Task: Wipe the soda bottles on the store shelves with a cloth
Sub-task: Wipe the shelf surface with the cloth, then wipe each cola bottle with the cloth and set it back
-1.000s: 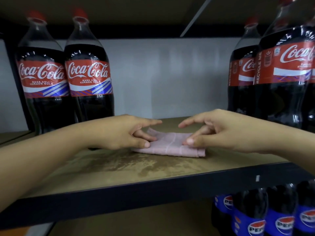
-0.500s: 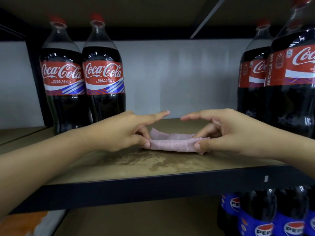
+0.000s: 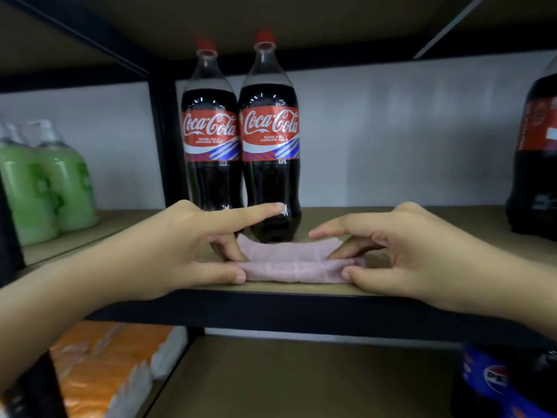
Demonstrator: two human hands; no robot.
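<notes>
two bare forearms (no sleeves), left hand, right hand.

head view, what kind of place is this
Most likely a shop's drinks aisle. Two Coca-Cola bottles stand on a black-framed shelf, a Pepsi bottle sits on the level below, and green bottles fill the next bay.

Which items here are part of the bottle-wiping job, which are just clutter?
In play:
- pink cloth, pinched at each end by the left hand and right hand
- two Coca-Cola bottles behind it
- another cola bottle at right
- Pepsi bottle on the shelf below

Lying about:
- green bottles
- orange packs
</notes>
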